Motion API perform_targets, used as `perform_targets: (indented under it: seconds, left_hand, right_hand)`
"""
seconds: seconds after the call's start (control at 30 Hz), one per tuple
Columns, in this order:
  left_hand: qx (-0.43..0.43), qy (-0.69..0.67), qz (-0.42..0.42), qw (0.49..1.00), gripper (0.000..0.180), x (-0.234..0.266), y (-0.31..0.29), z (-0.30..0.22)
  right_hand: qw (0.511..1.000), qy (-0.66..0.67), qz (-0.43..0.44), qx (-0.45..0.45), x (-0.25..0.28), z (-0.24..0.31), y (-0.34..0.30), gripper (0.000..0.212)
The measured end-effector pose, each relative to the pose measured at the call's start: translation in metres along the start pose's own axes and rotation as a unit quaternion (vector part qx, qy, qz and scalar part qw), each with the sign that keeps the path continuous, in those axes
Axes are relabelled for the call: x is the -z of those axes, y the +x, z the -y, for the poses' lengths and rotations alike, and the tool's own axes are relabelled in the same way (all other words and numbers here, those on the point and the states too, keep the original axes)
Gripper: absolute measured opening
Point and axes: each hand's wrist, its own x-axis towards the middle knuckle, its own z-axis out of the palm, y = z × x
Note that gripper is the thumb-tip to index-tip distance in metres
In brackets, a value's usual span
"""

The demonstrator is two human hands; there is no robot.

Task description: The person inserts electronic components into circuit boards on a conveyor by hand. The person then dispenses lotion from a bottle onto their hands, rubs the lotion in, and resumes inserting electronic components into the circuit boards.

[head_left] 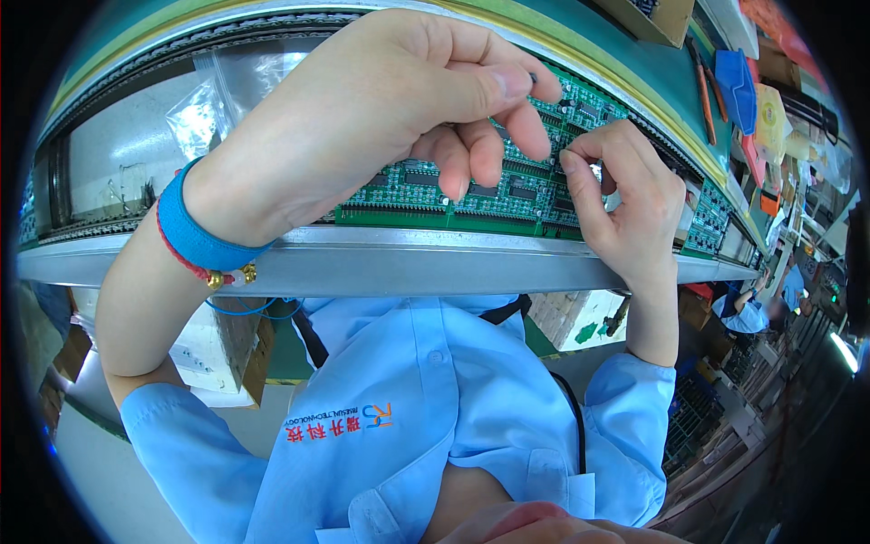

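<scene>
Left hand [444,91] over board [521,201], parts [645,6] in box [663,29]

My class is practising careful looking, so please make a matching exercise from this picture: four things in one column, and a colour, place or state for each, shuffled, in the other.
Things
1. wristband
2. circuit boards
3. plastic bag
4. left hand

Descriptions
A. see-through, lying left of the boards
B. pinching a small dark part between thumb and finger
C. blue, worn on the left arm
D. green, set with dark chips

Right pairs: 1-C, 2-D, 3-A, 4-B
</scene>
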Motion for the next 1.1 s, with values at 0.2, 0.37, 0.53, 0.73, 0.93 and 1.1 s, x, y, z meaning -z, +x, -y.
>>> perform_targets:
  seconds: [0.2, 0.37, 0.53, 0.73, 0.93, 1.1]
  left_hand:
    - [0.036, 0.026, -0.017, 0.999, 0.032, -0.001, -0.002, -0.001]
    - [0.044, 0.052, 0.049, 0.996, 0.032, 0.007, 0.001, 0.002]
    - [0.043, 0.05, 0.036, 0.997, 0.03, 0.004, 0.0, 0.005]
    - [0.069, 0.07, 0.033, 0.995, 0.029, -0.002, 0.0, 0.004]
    - [0.03, 0.083, 0.056, 0.995, 0.028, -0.003, -0.003, 0.004]
    - [-0.11, 0.138, 0.017, 0.984, 0.043, 0.018, -0.001, 0.013]
  right_hand:
    - [1.0, -0.016, -0.004, 0.005, -0.002, 0.001, 0.001, 0.009]
    - [1.0, -0.025, -0.001, 0.016, -0.003, 0.001, 0.0, 0.009]
    - [0.995, -0.041, -0.037, 0.077, 0.002, -0.001, 0.001, 0.01]
    - [0.99, 0.08, -0.08, 0.084, 0.014, 0.023, 0.014, 0.019]
    - [0.985, 0.094, -0.105, 0.097, 0.007, 0.026, 0.013, 0.016]
    - [0.99, 0.14, -0.01, 0.006, 0.016, 0.018, -0.005, 0.012]
